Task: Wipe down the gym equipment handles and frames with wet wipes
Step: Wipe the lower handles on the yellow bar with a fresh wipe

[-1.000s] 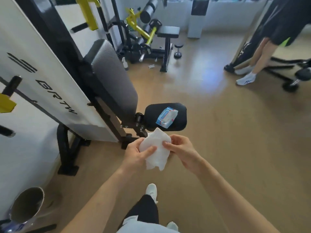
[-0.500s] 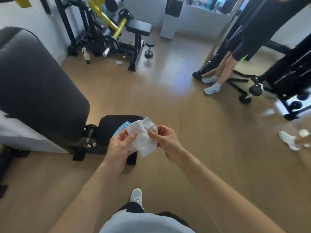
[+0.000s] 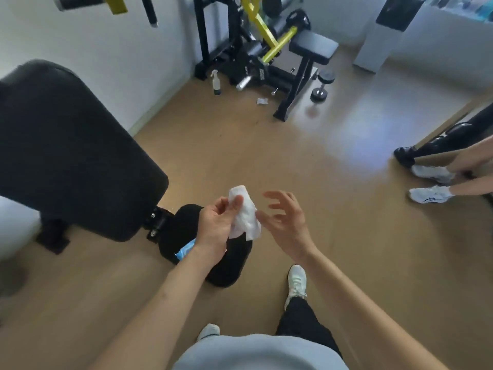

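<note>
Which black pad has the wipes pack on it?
The small pad below the left hand; blue pack lies on it, not the big backrest.

Single view only, head-worn, wide-angle; no second view to overlap with. Aimed forward and steeply down from standing height.

Nearest, along bottom edge: grey shirt front (image 3: 261, 353), with both bare forearms running up into mid-frame. Close to lens at centre: left hand (image 3: 213, 231) pinching crumpled white wet wipe (image 3: 245, 217), right hand (image 3: 288, 225) spread just beside it.

Directly beneath: tan wood-look floor (image 3: 346, 263) and wearer's white sneaker (image 3: 296, 281). Close on left: large black padded backrest (image 3: 66, 150).

Far, top centre: black-and-yellow weight machine (image 3: 256, 49) against plain white wall (image 3: 106, 62).

Cropped at right edge: another person's white shoes (image 3: 429, 194).
</note>
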Demonstrator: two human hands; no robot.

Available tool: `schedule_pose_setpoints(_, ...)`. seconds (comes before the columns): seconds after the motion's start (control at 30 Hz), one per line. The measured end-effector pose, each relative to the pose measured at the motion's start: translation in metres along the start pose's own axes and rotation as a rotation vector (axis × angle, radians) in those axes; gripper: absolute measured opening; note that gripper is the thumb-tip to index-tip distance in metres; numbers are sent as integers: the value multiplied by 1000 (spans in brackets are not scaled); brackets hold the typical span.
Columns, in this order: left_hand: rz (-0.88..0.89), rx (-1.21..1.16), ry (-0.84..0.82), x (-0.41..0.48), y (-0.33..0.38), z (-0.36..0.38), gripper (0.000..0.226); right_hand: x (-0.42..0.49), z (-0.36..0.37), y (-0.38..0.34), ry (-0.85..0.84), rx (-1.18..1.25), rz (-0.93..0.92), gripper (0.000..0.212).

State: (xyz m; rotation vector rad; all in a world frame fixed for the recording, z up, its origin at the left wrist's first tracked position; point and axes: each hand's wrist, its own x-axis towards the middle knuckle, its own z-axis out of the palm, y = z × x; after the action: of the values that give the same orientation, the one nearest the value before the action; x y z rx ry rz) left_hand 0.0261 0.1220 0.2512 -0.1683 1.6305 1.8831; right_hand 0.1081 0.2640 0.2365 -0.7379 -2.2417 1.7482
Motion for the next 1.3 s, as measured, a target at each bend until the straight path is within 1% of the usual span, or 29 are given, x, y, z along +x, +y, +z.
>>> schedule_pose_setpoints(0.07,21,20,68,20,4,35,32,34,-26,-1,-118,29,-49,14)
schedule_pose_setpoints(0.13,39,2,110,36,12,68,30,66,-53,-3,-174,83,-43,8)
schedule_pose_setpoints(0.23,69,-45,192,55,26,109,30,110,-89,-9,-198,110,-81,10)
schedule_pose_setpoints(0.33,87,-61,245,73,38,140,35,149,-113,-15,-325,143,-59,22)
schedule_pose_setpoints(0.4,89,-73,286,87,45,155,31,172,-121,-19,-374,102,-54,30)
schedule_pose_setpoints(0.43,88,-85,300,93,48,161,28,185,-123,-21,-376,56,-54,29)
schedule_pose_setpoints(0.53,102,-98,327,118,55,173,20,228,-123,-27,-399,-86,-53,16)
schedule_pose_setpoints(0.6,110,-106,374,140,62,177,16,260,-121,-31,-416,-133,-106,17)
schedule_pose_setpoints(0.67,115,-125,433,166,72,178,14,291,-118,-35,-472,-124,-127,21)
schedule_pose_setpoints(0.73,120,-162,476,195,83,175,14,324,-112,-41,-521,-39,-62,21)
schedule_pose_setpoints(0.8,134,-218,504,225,95,172,16,358,-105,-48,-515,117,59,19)
schedule_pose_setpoints(0.87,124,-301,556,252,110,167,18,394,-98,-56,-494,235,184,22)
schedule_pose_setpoints(0.93,109,-464,588,273,128,161,20,429,-92,-63,-496,306,289,24)
schedule_pose_setpoints(1.03,85,-696,586,298,157,149,26,475,-82,-78,-533,405,403,17)
schedule_pose_setpoints(1.13,66,-766,616,322,179,134,27,516,-68,-90,-569,421,452,8)
schedule_pose_setpoints(1.23,70,-690,660,347,197,119,24,554,-47,-101,-618,411,432,3)
schedule_pose_setpoints(1.3,90,-623,734,366,211,108,17,578,-28,-111,-628,378,386,3)
